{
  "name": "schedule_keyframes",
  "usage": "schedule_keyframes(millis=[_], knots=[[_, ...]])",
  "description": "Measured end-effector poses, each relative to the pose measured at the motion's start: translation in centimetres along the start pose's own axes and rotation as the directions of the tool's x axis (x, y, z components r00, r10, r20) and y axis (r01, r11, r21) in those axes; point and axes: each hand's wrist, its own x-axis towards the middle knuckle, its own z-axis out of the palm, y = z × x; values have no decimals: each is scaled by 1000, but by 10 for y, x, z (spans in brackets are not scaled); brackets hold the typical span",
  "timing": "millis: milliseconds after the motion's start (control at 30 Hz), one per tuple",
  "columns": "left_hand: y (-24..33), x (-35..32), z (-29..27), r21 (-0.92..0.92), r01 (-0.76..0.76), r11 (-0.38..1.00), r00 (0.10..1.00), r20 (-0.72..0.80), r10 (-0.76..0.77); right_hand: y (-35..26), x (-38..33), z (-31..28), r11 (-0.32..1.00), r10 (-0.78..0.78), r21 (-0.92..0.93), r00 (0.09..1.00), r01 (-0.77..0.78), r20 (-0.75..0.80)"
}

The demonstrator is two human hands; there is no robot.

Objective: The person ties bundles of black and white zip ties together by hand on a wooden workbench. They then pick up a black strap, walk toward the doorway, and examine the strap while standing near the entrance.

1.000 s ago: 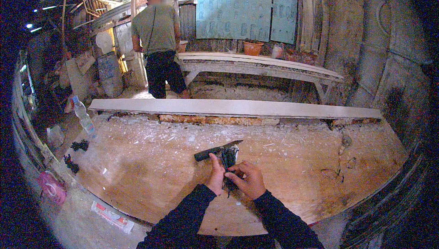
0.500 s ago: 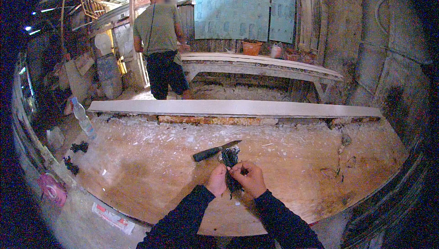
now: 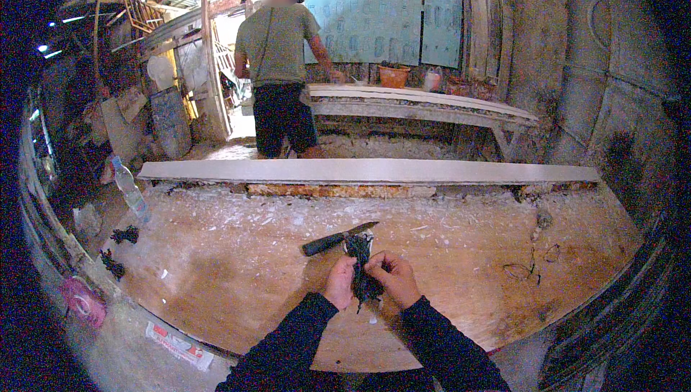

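Black bundle (image 3: 360, 249)—1, seemingly; 2 hands (image 3: 340, 284) (image 3: 398, 282)

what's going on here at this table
A person at the wooden table has a bundle of black strands between both hands. The left hand grips its left side, and the right hand has its fingers at the other side; whether they pinch a strand is too small to tell. A dark-handled knife lies just beyond the hands. Farther back, a co-worker stands with one hand over another bench.
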Motion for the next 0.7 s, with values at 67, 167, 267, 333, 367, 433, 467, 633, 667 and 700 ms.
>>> schedule_keyframes(millis=[67, 167, 267, 333, 367, 433, 467, 633, 667, 700], knots=[[-1, 1, -1, -13, -23, 1000, 1000, -6, 23, -1, 0, 0, 996, 50, 73, 999, -49, -10], [-2, 3, -3, -33, -48, 998, 998, 41, 49, -1, 0, 0, 987, 91, 132, 996, -87, -18], [-2, 3, -4, -53, -40, 998, 996, 80, 44, 2, 1, -2, 995, 47, 85, 999, -45, -14], [-2, 3, -4, -41, -75, 996, 997, 29, 76, 5, 3, -2, 998, 25, 62, 1000, -24, -13], [-2, 2, -3, -62, -64, 996, 996, 50, 67, 6, 4, -2, 999, -19, 34, 1000, 19, -14], [-1, 1, -1, -103, -42, 994, 994, 94, 52, 8, 5, -3, 996, -75, -49, 997, 74, -27], [1, 0, 1, -93, -30, 995, 994, 104, 40, 9, 5, -3, 998, -65, -23, 998, 65, -18], [8, -8, 12, -40, 17, 999, 996, 86, -14, 3, 2, -1, 984, -163, -64, 986, 165, 34], [9, -9, 14, -38, 37, 999, 992, 124, -32, 1, 1, 0, 996, -90, -7, 996, 90, 21], [10, -10, 15, -35, 56, 998, 986, 161, -50, -2, -1, 1, 999, -16, 51, 1000, 16, 12]])
